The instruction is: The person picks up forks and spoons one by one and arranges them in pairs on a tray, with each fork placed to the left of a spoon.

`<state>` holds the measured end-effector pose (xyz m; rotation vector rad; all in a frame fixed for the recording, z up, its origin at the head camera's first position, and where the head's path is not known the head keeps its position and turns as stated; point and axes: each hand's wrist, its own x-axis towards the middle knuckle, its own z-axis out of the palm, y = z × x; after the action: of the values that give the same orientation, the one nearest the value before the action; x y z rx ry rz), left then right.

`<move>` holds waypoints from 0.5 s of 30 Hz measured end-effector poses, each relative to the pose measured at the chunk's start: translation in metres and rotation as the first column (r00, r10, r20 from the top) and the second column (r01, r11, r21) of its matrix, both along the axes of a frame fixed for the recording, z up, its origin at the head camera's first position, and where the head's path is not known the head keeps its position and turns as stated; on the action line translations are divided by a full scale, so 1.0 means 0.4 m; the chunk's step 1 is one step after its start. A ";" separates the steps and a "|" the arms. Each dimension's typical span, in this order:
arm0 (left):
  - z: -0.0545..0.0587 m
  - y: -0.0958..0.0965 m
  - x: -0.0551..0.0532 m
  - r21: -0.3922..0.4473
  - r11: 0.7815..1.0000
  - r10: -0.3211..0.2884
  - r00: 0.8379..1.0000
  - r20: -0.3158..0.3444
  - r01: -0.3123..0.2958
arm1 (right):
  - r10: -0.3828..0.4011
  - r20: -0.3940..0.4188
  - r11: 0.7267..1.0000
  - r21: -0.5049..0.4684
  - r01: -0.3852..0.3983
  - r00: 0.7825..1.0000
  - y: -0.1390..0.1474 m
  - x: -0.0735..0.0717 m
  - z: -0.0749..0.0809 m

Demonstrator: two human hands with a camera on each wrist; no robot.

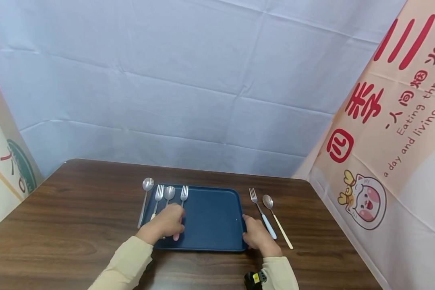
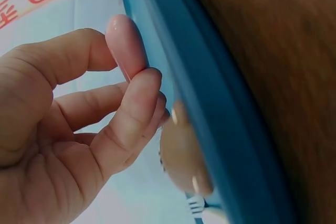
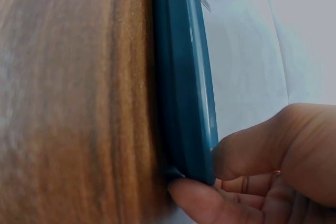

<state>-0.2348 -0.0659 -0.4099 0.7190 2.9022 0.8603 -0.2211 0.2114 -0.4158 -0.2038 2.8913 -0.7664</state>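
My left hand (image 1: 166, 220) is over the left part of a blue rectangular tray (image 1: 214, 217). In the left wrist view its thumb and fingers pinch the pink handle (image 2: 126, 45) of a fork (image 1: 184, 192), whose tines point to the far side. Beside that fork on the tray are a spoon (image 1: 169, 191) and a pale-handled fork (image 1: 159, 193), both partly hidden by the hand. My right hand (image 1: 256, 233) grips the tray's right edge near its front corner, thumb and a finger on either side of the rim (image 3: 197, 103).
A metal spoon (image 1: 143, 207) lies along the tray's left edge. Right of the tray, a light-blue-handled fork (image 1: 268, 225) and a cream-handled spoon (image 1: 282, 231) lie on the brown wooden table (image 1: 76, 217). Pale cloth (image 1: 185, 80) hangs behind, and a printed cloth (image 1: 395, 133) at the right.
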 end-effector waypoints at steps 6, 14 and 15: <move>-0.009 0.021 0.003 -0.020 1.000 0.002 1.000 0.006 -0.002 | -0.003 0.001 1.000 0.002 0.003 1.000 0.000 -0.001 -0.001; -0.015 0.034 0.003 -0.066 0.997 0.048 0.999 0.004 -0.047 | 0.004 0.006 1.000 -0.001 -0.004 1.000 0.000 -0.002 -0.001; -0.015 0.036 0.003 -0.073 0.996 0.052 0.999 0.001 -0.051 | 0.002 0.007 1.000 -0.001 -0.002 1.000 0.000 -0.002 0.000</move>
<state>-0.2334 -0.0514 -0.4158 0.6392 2.9439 0.7553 -0.2217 0.2114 -0.4158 -0.2042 2.8843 -0.7660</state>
